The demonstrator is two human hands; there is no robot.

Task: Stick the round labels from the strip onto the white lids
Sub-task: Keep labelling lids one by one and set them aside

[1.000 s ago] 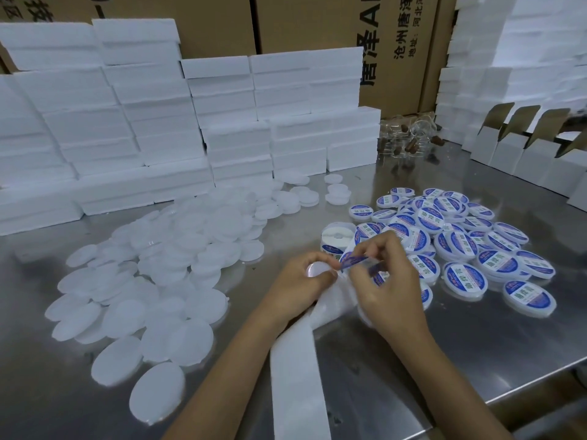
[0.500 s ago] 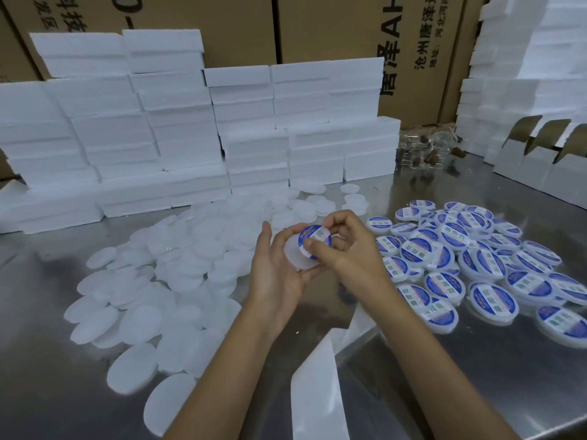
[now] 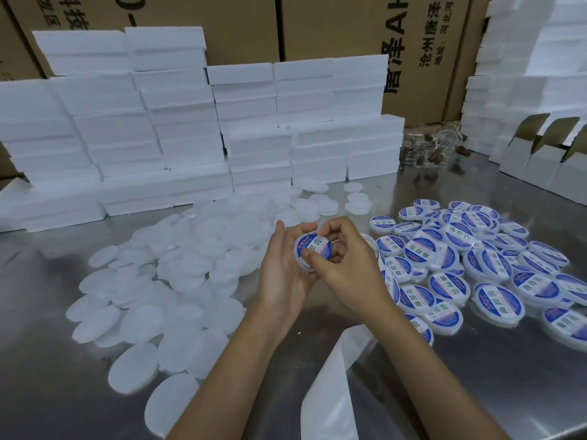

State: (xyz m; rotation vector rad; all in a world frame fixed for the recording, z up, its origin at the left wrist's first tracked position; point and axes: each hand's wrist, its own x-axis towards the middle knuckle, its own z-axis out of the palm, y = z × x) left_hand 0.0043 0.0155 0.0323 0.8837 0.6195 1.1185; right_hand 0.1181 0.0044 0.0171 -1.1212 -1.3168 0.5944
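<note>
**Label on lid, both hands engaged**

Round white plastic lid [image 3: 306, 263] with a blue-and-white round label [image 3: 313, 249] on its face sits above the steel table [image 3: 476, 392], held between both hands at mid-frame. I see the left hand [image 3: 282, 277] cradling the lid from below and behind, its fingers straight and extended upward along the lid's far edge. The right hand [image 3: 344, 265] has curled fingers over the lid's top rim, and its thumb presses on the lower edge of the label.

I note the white backing strip [image 3: 330, 392] lying on the table below the wrists, its upper end lifted. Unlabelled white lids [image 3: 165, 281] lie in a loose pile to the left. Labelled lids [image 3: 460, 265] lie overlapping to the right. White foam blocks [image 3: 190, 128] are stacked behind, in front of brown cardboard cartons [image 3: 333, 27].
</note>
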